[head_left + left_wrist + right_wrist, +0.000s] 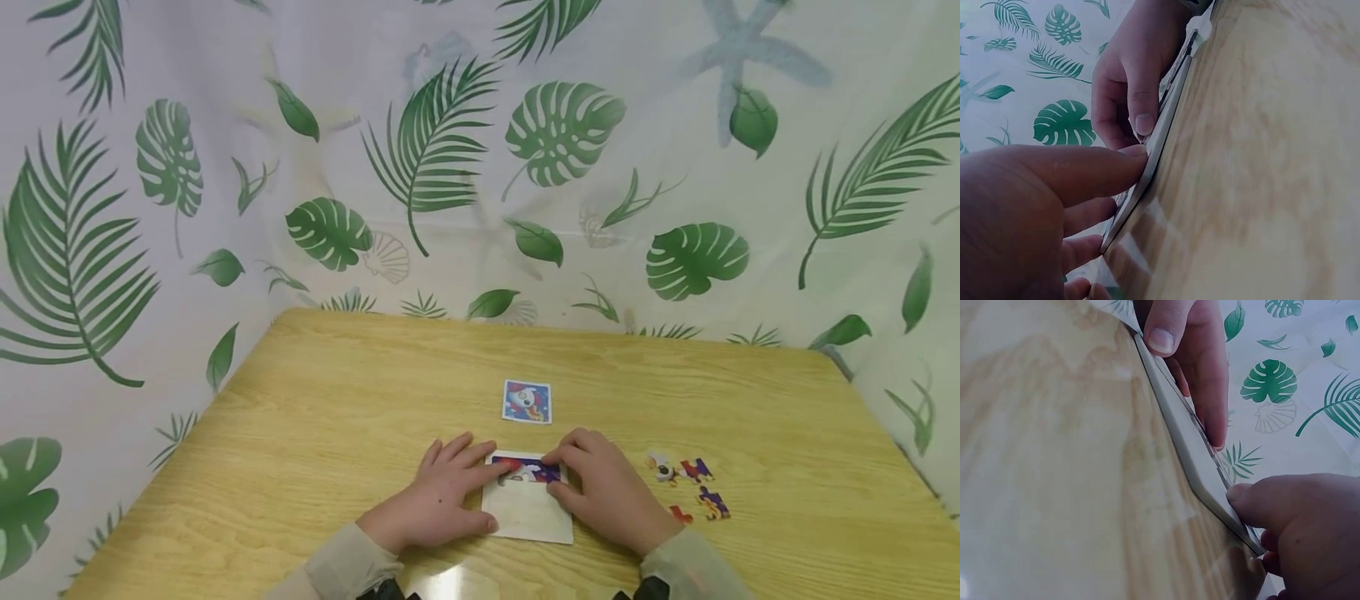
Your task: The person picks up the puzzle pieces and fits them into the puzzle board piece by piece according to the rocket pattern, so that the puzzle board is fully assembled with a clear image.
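Note:
A white puzzle tray (527,512) lies flat on the table between both hands. Joined purple, red and white puzzle pieces (528,472) fill its far strip; the near part shows bare white. My left hand (450,496) rests at the tray's left side, fingers extended. Its index finger touches the joined pieces, and the thumb lies at the near left edge. At the right end of that strip, my right hand (607,487) bends its thumb and index finger around a purple puzzle piece (553,473), partly hidden by the fingertips. In the right wrist view, the right thumb (1244,497) presses at the tray's edge.
Several loose puzzle pieces (693,471) lie on the table to the right of my right hand. A small picture card (527,402) showing a rocket-like figure lies beyond the tray. A leaf-printed curtain (450,208) borders the table's back and sides.

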### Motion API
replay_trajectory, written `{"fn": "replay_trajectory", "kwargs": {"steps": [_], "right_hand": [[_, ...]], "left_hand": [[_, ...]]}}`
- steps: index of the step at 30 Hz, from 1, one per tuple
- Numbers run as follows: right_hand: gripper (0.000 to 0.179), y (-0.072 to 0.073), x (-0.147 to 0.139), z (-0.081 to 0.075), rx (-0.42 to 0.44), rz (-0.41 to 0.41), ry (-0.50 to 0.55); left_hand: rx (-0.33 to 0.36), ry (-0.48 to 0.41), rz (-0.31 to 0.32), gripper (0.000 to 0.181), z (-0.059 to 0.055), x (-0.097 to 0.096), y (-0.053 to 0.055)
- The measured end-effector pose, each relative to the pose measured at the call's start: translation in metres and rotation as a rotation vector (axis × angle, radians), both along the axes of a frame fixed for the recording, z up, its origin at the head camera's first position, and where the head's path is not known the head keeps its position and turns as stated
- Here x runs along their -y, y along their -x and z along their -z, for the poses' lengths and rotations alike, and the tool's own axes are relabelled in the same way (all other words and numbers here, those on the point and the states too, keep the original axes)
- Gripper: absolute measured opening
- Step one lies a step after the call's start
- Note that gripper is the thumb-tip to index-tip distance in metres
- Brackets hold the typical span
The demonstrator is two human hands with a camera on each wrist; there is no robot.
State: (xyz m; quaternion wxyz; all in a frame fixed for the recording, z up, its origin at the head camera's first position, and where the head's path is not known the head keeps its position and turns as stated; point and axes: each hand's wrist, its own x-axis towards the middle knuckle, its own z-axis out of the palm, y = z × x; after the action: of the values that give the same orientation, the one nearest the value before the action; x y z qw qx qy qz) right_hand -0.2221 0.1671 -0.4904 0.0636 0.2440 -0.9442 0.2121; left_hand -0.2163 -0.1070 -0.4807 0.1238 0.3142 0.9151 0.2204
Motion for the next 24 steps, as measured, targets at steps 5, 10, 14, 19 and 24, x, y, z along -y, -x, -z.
{"fn": "replay_trajectory", "kwargs": {"steps": [5, 10, 14, 19, 24], "right_hand": [[0.022, 0.002, 0.000, -0.001, -0.004, 0.010, -0.014], [0.022, 0.002, 0.000, -0.002, -0.004, 0.011, -0.023], [0.019, 0.003, -0.004, -0.002, -0.025, 0.023, 0.016], [0.014, 0.007, -0.017, 0.000, -0.075, 0.045, 0.100], [0.013, 0.007, -0.024, 0.003, -0.077, 0.012, 0.092]], "left_hand": [[-0.011, -0.011, -0.012, 0.076, -0.001, 0.000, 0.000], [0.001, -0.026, -0.032, 0.077, -0.002, -0.001, -0.001], [0.003, -0.030, -0.030, 0.078, -0.002, -0.001, -0.001], [0.009, -0.030, -0.032, 0.079, -0.002, -0.001, 0.000], [0.010, -0.018, -0.028, 0.079, -0.001, -0.001, 0.000]]}}
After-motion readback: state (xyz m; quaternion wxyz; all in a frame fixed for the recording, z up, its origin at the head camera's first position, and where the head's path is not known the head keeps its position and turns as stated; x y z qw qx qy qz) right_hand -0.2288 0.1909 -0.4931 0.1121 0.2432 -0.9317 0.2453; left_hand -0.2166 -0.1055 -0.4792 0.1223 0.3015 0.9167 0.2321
